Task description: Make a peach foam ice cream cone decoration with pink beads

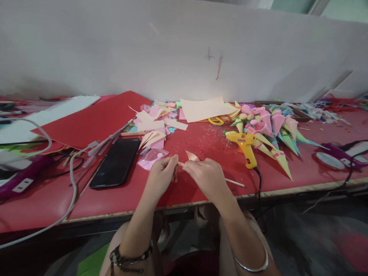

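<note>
Paper piece [192, 155], pale and pointed, between two bare hands, head view.
The left hand [163, 171] has thumb and forefinger pinched on a pale slim end [181, 164]; whether that belongs to the paper or to the thin stick [235, 183] showing beyond the right hand, I cannot tell. The right hand [205, 176] curls its fingers over the paper, grasping it. The paper should be light, thin and easily creased, best taken gently at its covered base, sparing the point. Both forearms cross the table edge [100, 216]. The phone [116, 163] limits room leftward; rightward, the yellow glue gun [247, 149] and its cord [260, 180] do. Bare red tabletop [184, 142] lies ahead, beside paper scraps [151, 125].
</note>
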`<move>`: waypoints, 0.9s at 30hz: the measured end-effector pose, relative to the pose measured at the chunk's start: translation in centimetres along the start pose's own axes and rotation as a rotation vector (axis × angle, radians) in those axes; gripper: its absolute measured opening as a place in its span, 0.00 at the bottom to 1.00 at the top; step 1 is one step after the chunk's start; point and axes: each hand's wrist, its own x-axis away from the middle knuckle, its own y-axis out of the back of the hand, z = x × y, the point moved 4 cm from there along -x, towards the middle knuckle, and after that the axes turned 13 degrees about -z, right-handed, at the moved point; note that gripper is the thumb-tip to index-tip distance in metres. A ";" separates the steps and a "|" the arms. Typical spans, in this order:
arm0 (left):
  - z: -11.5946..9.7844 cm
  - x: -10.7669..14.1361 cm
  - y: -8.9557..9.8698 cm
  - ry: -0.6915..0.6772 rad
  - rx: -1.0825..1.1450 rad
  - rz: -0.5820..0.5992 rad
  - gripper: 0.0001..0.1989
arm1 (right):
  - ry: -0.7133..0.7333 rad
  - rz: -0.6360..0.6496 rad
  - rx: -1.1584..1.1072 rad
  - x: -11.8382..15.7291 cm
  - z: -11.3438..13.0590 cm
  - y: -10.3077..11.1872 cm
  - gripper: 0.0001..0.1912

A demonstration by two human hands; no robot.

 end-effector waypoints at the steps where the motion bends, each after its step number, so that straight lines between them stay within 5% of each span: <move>1: 0.0 0.0 0.0 0.003 0.001 -0.001 0.23 | -0.001 -0.001 0.001 0.0 0.0 0.0 0.18; 14: -0.1 -0.1 0.1 -0.033 -0.025 0.013 0.21 | -0.052 0.046 0.036 -0.2 0.1 -0.3 0.17; 24: -0.8 -0.6 1.8 -0.251 -0.229 0.006 0.18 | -0.192 0.156 -0.099 -0.1 0.0 0.1 0.12; 27: -0.8 -0.8 2.6 -0.283 -0.259 -0.083 0.17 | -0.213 0.161 -0.143 -0.1 -0.4 0.2 0.15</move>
